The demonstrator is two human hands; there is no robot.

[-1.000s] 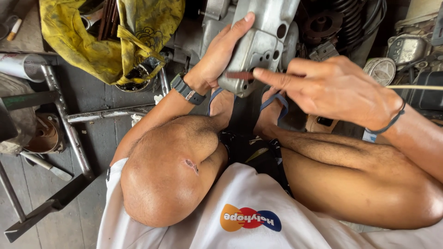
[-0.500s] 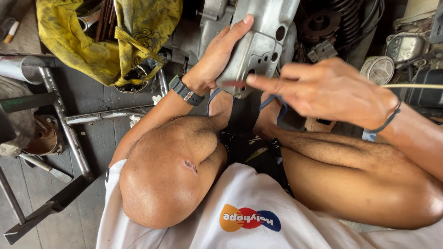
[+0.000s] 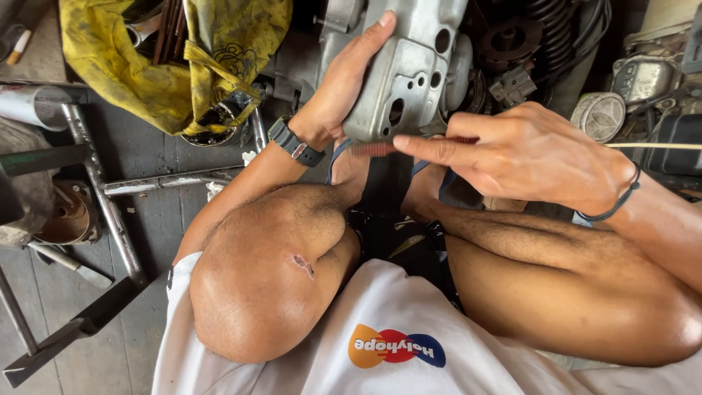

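Left hand (image 3: 344, 88) on grey engine cover (image 3: 409, 66)

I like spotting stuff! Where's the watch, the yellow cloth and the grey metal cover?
watch (image 3: 295, 143), head view, on its black strap.
yellow cloth (image 3: 117, 69), head view, on its crumpled middle.
grey metal cover (image 3: 409, 73), head view, on its flat face.

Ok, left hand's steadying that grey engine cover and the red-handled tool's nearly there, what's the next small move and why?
Probably ease the red-handled tool forward onto the grey engine cover. The right hand pinches it just below the cover's lower edge, and the left hand already braces the cover.
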